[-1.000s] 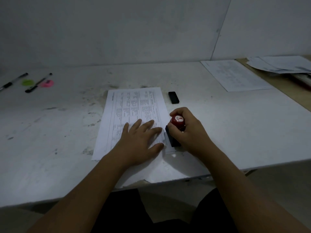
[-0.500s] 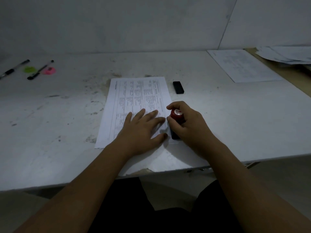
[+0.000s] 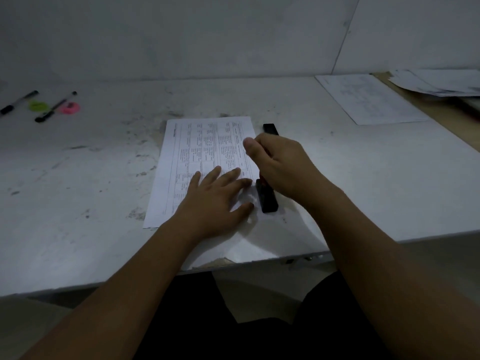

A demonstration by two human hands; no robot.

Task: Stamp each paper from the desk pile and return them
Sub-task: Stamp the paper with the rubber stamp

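A printed sheet with a table (image 3: pixel 205 146) lies on the white desk (image 3: pixel 363 183) in front of me, on top of a thin stack. My left hand (image 3: pixel 215 201) lies flat on its lower right part with the fingers spread. My right hand (image 3: pixel 283 167) is closed around a stamp (image 3: pixel 267 198) at the sheet's right edge. Only the stamp's long black body and a sliver of red show below the hand. I cannot tell whether it touches the paper.
A small black cap (image 3: pixel 270 128) lies just past the sheet's top right corner. Another single sheet (image 3: pixel 368 100) lies at the back right, with a loose paper pile (image 3: pixel 436 81) beyond it. Two pens (image 3: pixel 55 106) and pink (image 3: pixel 69 108) and green (image 3: pixel 37 105) discs sit far left.
My right hand has risen and tipped forward over the stamp, hiding its red top and showing more of the black body. My left hand stays flat on the sheet.
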